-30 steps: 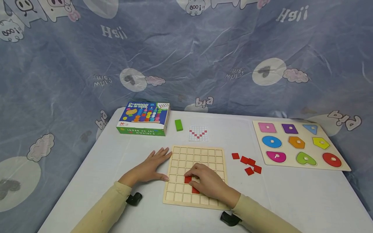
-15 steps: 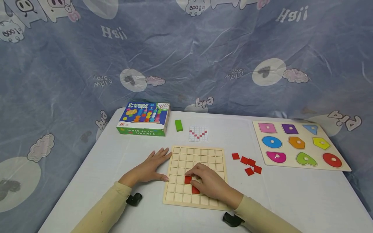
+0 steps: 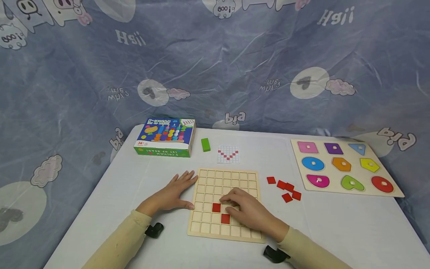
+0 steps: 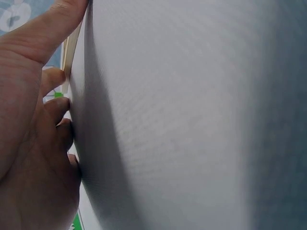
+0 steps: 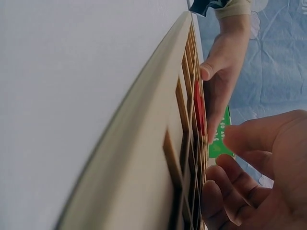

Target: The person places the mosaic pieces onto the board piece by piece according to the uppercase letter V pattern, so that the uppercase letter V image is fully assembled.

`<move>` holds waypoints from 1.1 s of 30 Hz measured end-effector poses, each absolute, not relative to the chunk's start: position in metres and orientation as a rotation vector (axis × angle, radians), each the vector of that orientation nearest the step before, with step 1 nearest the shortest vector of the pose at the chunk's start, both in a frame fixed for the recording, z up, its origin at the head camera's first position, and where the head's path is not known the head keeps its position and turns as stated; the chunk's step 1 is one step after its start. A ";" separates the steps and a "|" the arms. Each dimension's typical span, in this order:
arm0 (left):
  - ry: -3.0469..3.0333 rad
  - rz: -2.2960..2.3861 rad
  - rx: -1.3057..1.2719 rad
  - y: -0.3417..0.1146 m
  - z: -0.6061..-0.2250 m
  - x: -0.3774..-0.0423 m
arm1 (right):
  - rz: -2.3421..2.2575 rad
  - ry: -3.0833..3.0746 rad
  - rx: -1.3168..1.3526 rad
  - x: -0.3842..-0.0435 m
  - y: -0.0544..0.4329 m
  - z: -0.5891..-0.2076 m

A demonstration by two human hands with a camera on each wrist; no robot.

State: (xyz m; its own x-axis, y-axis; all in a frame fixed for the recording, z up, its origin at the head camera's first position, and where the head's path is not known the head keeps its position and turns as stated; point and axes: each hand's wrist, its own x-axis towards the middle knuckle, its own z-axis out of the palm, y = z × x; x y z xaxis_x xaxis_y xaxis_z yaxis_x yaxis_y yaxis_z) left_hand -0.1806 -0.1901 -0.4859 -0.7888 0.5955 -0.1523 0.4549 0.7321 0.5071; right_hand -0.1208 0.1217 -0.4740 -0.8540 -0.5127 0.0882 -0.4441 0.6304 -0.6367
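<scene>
The right hand's (image 3: pixel 252 213) thumb and fingertips part slightly, holding nothing; they have just slid right, uncovering the far red tile (image 3: pixel 216 207) and near red tile (image 3: pixel 225 219). Both lie in diagonally neighbouring cells of the grid board (image 3: pixel 196 226), seemingly placed. The left hand (image 3: pixel 172 194) spreads wide at its left edge. Five loose tiles (image 3: pixel 287 198) lie right.

Even, diffuse illumination brightens the white tabletop (image 3: pixel 322 224) around the grid board (image 3: pixel 236 183); shadows beside the board are soft and faint. Beyond the board, the creased backdrop (image 3: pixel 215 67) carries pale streaks of glare. In the left wrist view, the tabletop alongside the board is blurred and bears a broad grey shadow. In the right wrist view, the board's near edge is out of focus.
</scene>
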 end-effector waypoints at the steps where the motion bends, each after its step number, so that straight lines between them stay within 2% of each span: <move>1: 2.632 0.654 0.822 -0.190 -0.486 -0.181 | -1.033 2.746 -0.801 -0.121 0.123 -0.474; 33: 2.636 0.650 0.826 -0.190 -0.487 -0.180 | -1.030 2.875 -0.551 -0.118 0.188 -0.463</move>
State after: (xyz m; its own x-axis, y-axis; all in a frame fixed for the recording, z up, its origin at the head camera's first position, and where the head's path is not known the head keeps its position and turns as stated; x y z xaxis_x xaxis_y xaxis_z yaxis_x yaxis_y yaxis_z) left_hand -0.1800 -0.1903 -0.4874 -0.7886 0.5969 -0.1479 0.4597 0.7320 0.5028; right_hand -0.1175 0.1884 -0.4631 -0.9362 -0.3416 0.0829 -0.3165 0.7165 -0.6216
